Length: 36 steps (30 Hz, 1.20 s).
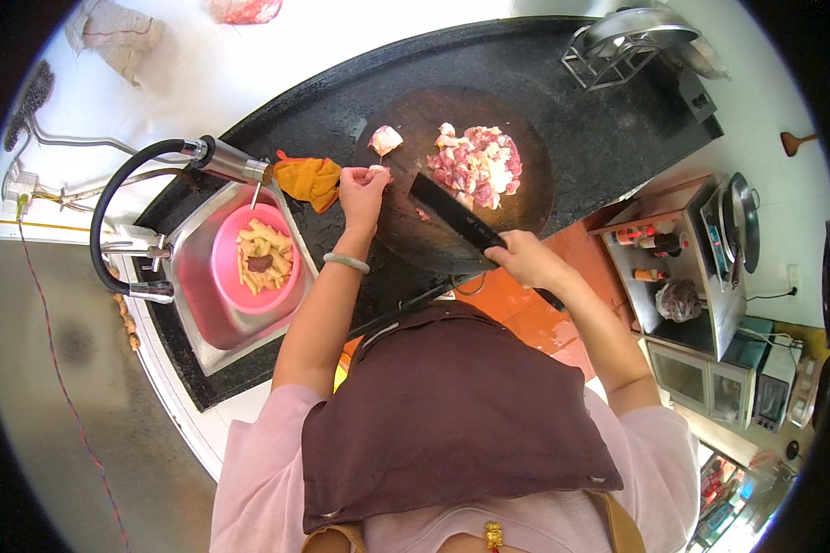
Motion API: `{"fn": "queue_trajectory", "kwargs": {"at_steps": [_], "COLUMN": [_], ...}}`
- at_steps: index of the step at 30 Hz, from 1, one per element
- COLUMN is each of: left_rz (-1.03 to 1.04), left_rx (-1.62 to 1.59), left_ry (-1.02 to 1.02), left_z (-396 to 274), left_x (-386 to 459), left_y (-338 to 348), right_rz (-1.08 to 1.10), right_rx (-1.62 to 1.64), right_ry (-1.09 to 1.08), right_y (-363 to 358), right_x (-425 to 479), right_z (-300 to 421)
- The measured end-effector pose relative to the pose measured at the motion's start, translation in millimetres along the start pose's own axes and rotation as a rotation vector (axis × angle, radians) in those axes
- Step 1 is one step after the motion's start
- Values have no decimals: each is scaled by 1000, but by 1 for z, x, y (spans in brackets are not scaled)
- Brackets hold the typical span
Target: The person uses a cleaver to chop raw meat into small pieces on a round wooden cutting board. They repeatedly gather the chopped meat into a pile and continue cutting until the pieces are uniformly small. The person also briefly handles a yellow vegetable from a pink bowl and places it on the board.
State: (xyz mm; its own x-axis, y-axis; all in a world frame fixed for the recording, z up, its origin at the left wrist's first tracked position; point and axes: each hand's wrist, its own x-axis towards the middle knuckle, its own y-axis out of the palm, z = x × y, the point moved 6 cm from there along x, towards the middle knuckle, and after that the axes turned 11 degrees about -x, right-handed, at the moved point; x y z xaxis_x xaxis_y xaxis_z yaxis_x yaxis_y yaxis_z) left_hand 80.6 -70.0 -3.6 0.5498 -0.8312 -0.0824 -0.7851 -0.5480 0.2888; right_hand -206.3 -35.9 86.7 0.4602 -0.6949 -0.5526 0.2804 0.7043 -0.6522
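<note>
A round wooden chopping board [449, 107] lies on the black countertop [595, 131]. My left hand [362, 197], with a bangle [346, 263] on its wrist, pinches a small piece of raw meat [379, 171] at the board's left edge. Just beyond it sits another chunk of raw meat [386, 140]. In my right hand [526, 259] is the handle of a dark cleaver [453, 211], its blade slanting over the board toward the left. A heap of chopped raw meat [477, 164] rests on the board beyond the blade.
Left of the board lies an orange cloth [308, 181]. A pink basin [221, 276] holding pale yellow pieces stands in the steel sink [192, 318], beside a hose faucet [104, 200]. At the far right a metal rack [598, 66] carries a lidded pan [640, 27]. Shelves [716, 304] with bottles stand right.
</note>
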Motion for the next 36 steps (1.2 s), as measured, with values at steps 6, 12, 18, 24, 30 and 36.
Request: {"fn": "queue_trajectory", "kwargs": {"at_steps": [6,12,18,24,30,36], "left_rz": [128,341,347,317,206,6], "left_rx": [65,833,792,724,671,670], "left_ry": [98,424,509,569,525,561], "left_z": [-5,-5,-11,-4,0,-16], "left_x": [-15,-56,-79,-73,-70,-74], "left_y": [18,71,61,72,50,-2], "right_rz": [-237,-303,-393,-488,-405,-457], "right_rx": [-194,-190,-79,-141,-240,-240], "right_ry": [-35,16,-25,-76,-73,-82], "right_y": [-12,-26,-23,-28,-15,-28], "right_x": [22,34,34,38,48,38], "right_z": [-18,-23,4,27,25,45]}}
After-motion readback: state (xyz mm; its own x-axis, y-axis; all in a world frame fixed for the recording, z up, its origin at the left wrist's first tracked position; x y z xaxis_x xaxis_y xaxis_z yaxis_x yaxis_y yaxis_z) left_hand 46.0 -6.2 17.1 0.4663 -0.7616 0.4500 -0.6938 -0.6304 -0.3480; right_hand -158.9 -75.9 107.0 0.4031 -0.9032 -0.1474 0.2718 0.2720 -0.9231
